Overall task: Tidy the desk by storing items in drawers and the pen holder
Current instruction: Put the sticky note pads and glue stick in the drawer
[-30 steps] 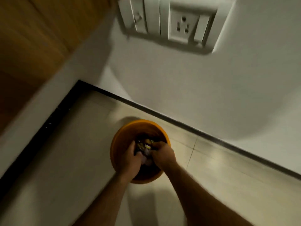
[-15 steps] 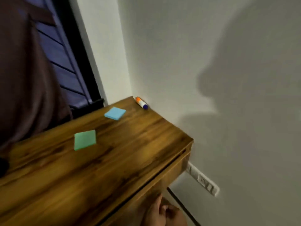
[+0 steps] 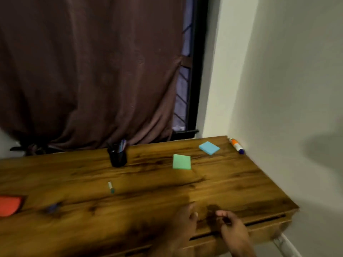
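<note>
A wooden desk (image 3: 232,184) fills the lower view. On it stand a black pen holder (image 3: 118,158) with several pens, a green sticky pad (image 3: 181,162), a blue sticky pad (image 3: 209,148), and an orange-and-white glue stick (image 3: 237,145) against the right wall. A small marker (image 3: 111,187) lies mid-desk, a red pad (image 3: 9,205) sits at the left edge, and a blurred blue item (image 3: 52,207) is near it. My left hand (image 3: 186,218) and my right hand (image 3: 234,231) hover over the front edge, blurred, with a dark smudge (image 3: 213,215) between them. A drawer front (image 3: 263,231) shows below.
A brown curtain (image 3: 89,71) hangs behind the desk, with a dark window frame (image 3: 194,71) to its right. A pale wall (image 3: 297,89) bounds the desk on the right. A white switch plate (image 3: 284,244) sits low on that wall.
The view has swung up from an orange bowl on the floor, where both hands were gathering small items, to the desktop. Both hands have risen to the desk's front edge.
</note>
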